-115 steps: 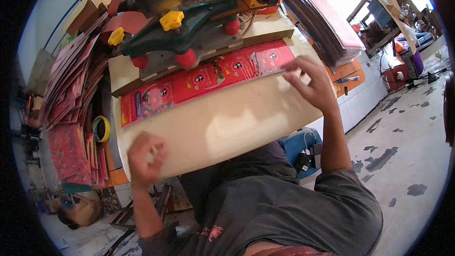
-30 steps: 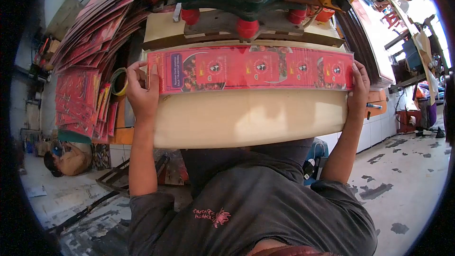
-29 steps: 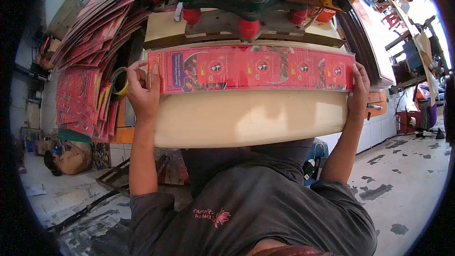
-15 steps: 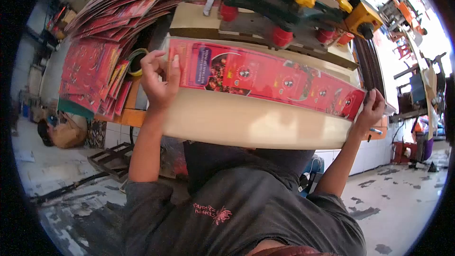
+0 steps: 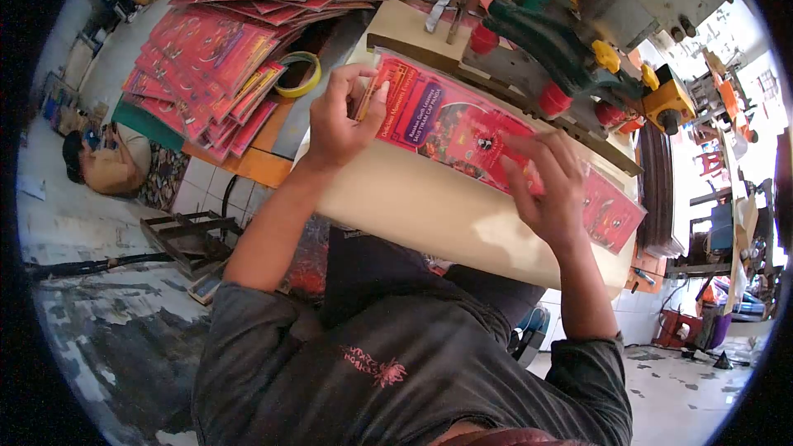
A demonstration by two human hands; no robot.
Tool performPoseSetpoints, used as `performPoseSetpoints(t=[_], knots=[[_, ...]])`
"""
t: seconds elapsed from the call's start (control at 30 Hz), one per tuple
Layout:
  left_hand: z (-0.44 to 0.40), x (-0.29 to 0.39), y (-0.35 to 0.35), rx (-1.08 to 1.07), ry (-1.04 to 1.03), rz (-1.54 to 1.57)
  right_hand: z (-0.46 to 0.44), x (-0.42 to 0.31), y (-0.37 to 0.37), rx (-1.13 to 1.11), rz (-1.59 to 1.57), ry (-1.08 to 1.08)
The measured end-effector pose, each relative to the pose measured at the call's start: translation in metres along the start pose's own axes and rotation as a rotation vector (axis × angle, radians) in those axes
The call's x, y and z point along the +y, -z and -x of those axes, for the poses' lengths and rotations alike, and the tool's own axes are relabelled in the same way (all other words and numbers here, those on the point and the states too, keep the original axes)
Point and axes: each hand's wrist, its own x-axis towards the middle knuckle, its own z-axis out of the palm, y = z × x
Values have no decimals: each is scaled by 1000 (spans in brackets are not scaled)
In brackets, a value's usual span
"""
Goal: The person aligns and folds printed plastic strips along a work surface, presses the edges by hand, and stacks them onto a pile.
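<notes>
A long red printed plastic-like strip (image 5: 454, 120), with a purple panel near its left end, lies across a cream padded board (image 5: 413, 186) in front of me. My left hand (image 5: 347, 116) pinches the strip's left end between thumb and fingers. Over the strip's right half is my right hand (image 5: 549, 182), fingers curved and apart, with thumb and index finger near the middle print. Whether those fingertips press on the strip I cannot tell. The hand hides part of the print, and the strip's right end shows beyond it.
Behind the board stands a machine with a dark green frame (image 5: 545, 49), yellow knobs and red feet. At left are stacked red printed sheets (image 5: 206, 49) and a yellow tape roll (image 5: 299, 74). Another person (image 5: 111, 157) sits low on the far left.
My right hand has left the strip's right end and moved left over its middle. My left hand still grips the left end. The view has shifted and turned, so the board appears more slanted.
</notes>
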Motion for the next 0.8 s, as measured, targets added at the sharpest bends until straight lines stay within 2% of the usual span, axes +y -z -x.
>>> performPoseSetpoints(t=[0.1, 0.3, 0.5, 0.8], knots=[[0, -1, 4, -9, -46, -44, -45, -4, -25, 16, -39, 149], [-2, 2, 4, -6, -40, -27, -118, -7, -69, 45, 45, 270], [-3, 0, 5, -3, -44, 75, -145, -10, -90, -93, 22, 310], [-2, 0, 1, 16, -35, 88, -150, -8, -100, -34, 88, 308]])
